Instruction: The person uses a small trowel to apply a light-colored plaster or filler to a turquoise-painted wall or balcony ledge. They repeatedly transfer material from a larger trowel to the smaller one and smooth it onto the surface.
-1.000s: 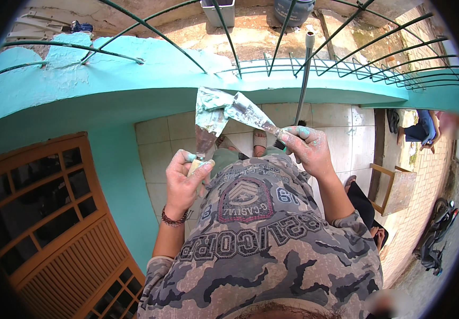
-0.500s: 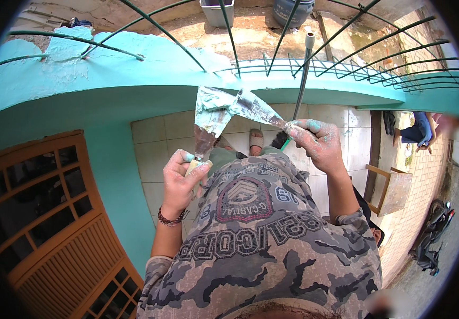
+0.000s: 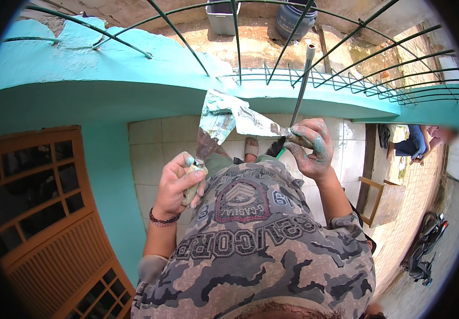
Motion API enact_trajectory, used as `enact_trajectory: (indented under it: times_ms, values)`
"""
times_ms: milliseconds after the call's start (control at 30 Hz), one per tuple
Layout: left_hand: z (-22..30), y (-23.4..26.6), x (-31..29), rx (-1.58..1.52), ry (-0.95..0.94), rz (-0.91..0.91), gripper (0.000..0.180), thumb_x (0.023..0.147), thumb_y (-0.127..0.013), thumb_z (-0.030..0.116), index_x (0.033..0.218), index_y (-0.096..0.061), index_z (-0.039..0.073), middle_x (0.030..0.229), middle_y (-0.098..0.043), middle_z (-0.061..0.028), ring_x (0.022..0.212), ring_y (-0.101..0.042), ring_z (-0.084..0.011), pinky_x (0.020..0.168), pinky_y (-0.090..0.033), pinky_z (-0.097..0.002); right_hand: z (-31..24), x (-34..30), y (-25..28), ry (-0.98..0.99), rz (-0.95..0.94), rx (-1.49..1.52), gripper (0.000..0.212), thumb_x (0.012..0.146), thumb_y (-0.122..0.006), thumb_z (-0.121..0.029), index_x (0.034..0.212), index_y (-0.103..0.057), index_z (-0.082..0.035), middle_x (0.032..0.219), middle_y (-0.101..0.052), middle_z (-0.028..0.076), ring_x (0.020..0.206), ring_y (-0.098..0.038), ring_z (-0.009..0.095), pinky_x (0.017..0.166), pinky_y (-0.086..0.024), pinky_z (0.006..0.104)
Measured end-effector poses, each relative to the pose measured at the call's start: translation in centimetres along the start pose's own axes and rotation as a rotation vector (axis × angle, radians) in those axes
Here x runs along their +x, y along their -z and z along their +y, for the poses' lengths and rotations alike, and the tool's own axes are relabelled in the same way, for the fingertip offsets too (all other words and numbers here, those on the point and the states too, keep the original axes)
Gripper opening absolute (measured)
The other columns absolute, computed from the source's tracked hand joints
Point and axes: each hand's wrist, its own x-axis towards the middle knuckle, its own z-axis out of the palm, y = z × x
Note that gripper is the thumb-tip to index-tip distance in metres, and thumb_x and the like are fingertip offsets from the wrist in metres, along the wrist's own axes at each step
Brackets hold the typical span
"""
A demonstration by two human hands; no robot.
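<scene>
My left hand (image 3: 180,183) is wrapped round the pale handle of a wide putty knife (image 3: 208,139), its blade pointing up and coated with turquoise and white paste. In my right hand (image 3: 313,149) is a second putty knife (image 3: 258,124), pinched near its handle and pointing left. Its blade, smeared with the same paste, meets the wide blade near that blade's upper right. Specks of paste dot the fingers of both hands. The two tools are held in front of my body, below the turquoise ledge.
A turquoise ledge (image 3: 149,69) with dark green metal bars (image 3: 238,45) crosses ahead. A metal pole (image 3: 304,80) leans beside my right hand. Brown door (image 3: 54,212) at left; wooden stool (image 3: 383,202), seated person (image 3: 418,141) and motorcycle (image 3: 425,247) at right. Bins (image 3: 295,21) stand beyond the bars.
The right putty knife's blade has turned, now showing a broad paste-covered face, and my right fingers have shifted their hold. My left hand stays nearly in place; the view has shifted slightly.
</scene>
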Motion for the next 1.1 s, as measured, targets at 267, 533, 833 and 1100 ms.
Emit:
enact_trajectory:
  times_ms: [267,533,833,1100]
  values:
    - [0.5,-0.7,-0.6,-0.031,0.017,-0.023,0.008,0.085,-0.055,0.001,0.091,-0.049,0.0,0.064,-0.054,-0.0113,0.044,-0.053,-0.0165,0.029,-0.04,-0.0243,1.2,-1.2,-2.4,0.064,0.089,-0.062,0.046,0.061,-0.076,0.007,0.1,-0.059,-0.011,0.093,-0.052,0.006,0.08,-0.053,0.022,0.065,-0.046,0.0328]
    - [0.5,0.0,-0.7,-0.037,0.052,-0.04,0.009,0.088,-0.052,0.006,0.095,-0.048,0.002,0.059,-0.054,-0.015,0.032,-0.044,-0.017,0.029,-0.037,-0.0243,0.8,-1.4,-1.6,0.036,0.075,-0.08,0.043,0.061,-0.075,0.009,0.098,-0.063,-0.009,0.09,-0.051,0.006,0.077,-0.053,0.02,0.06,-0.047,0.0292]
    - [0.3,1.2,-0.2,-0.167,0.066,-0.11,0.015,0.092,-0.047,0.01,0.1,-0.048,-0.002,0.061,-0.054,-0.0177,0.032,-0.045,-0.0209,0.03,-0.038,-0.027,0.3,-2.8,-0.9,-0.328,0.101,0.467,0.032,0.076,-0.07,-0.006,0.106,-0.06,-0.002,0.093,-0.056,0.008,0.07,-0.051,0.01,0.057,-0.044,0.0257]
    - [-0.4,0.9,0.1,-0.403,0.155,-0.302,0.022,0.093,-0.044,0.012,0.108,-0.045,-0.004,0.064,-0.052,-0.0194,0.035,-0.046,-0.0225,0.033,-0.04,-0.0292,0.4,-1.9,-3.8,-0.732,0.007,1.237,0.034,0.081,-0.063,-0.019,0.105,-0.061,0.005,0.082,-0.06,0.006,0.063,-0.048,0.008,0.056,-0.039,0.0217]
